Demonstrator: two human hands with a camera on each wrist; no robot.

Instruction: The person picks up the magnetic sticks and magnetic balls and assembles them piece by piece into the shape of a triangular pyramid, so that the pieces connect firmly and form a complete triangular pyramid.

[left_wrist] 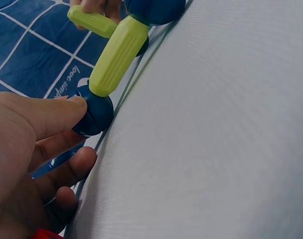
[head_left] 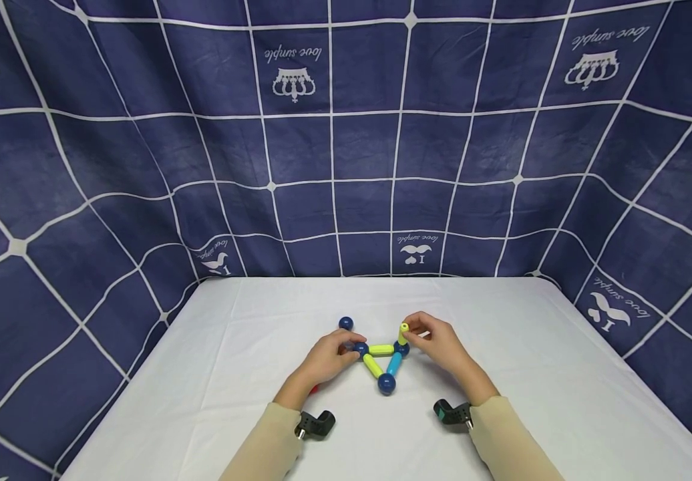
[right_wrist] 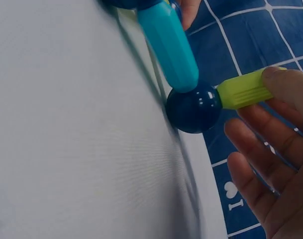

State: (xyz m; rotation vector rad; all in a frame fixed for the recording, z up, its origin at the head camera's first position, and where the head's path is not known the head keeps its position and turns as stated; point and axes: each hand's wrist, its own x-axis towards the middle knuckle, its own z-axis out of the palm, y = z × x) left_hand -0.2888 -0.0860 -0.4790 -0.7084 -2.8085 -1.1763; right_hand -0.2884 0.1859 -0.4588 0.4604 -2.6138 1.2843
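Lime rod in right fingers, ball beneath; 2nd ball in left fingers

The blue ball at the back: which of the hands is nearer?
Left. The left hand is just in front of that ball; the right hand is farther, to its right.

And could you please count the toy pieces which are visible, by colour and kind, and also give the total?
Dark blue balls: 4
Yellow-green rods: 3
Light blue rod: 1
Red piece, mostly hidden, kind unclear: 1
Total visible: 9
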